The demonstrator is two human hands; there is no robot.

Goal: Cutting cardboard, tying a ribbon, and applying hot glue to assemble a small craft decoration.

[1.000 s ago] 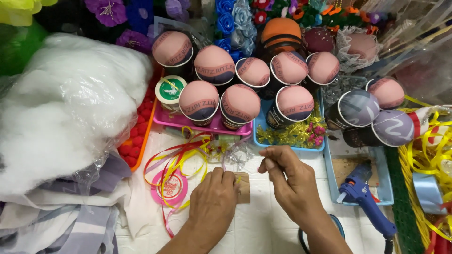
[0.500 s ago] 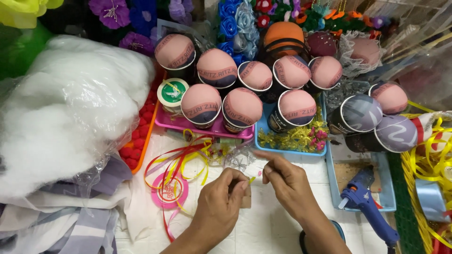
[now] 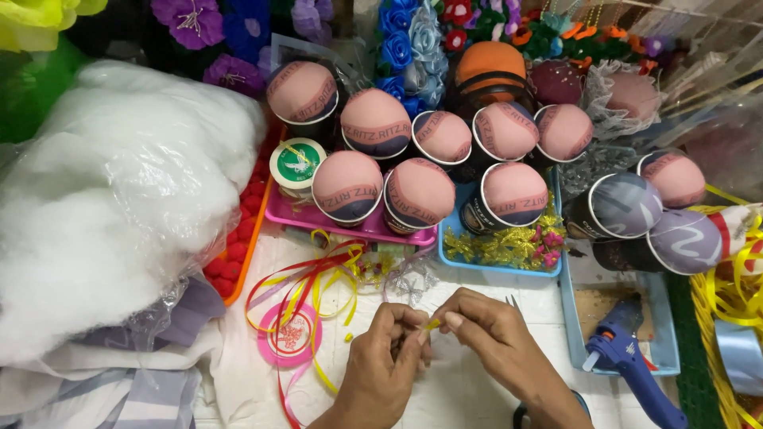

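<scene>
My left hand (image 3: 387, 361) and right hand (image 3: 494, 343) both pinch a small yellow ribbon scrap (image 3: 431, 324) between fingertips above the white table (image 3: 453, 397); judged risk: so slight a piece slipping free among the loose ribbons (image 3: 318, 274).

Clear plastic bag of white stuffing (image 3: 111, 199) far left; round green-white label (image 3: 297, 163) beside it

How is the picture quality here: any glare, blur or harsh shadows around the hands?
Head view: even, soft light with no hard shadows; left hand and right hand are sharp, pinching a small yellow piece; mild sheen on the clear plastic over the white stuffing; top right corner looks hazy.
</scene>
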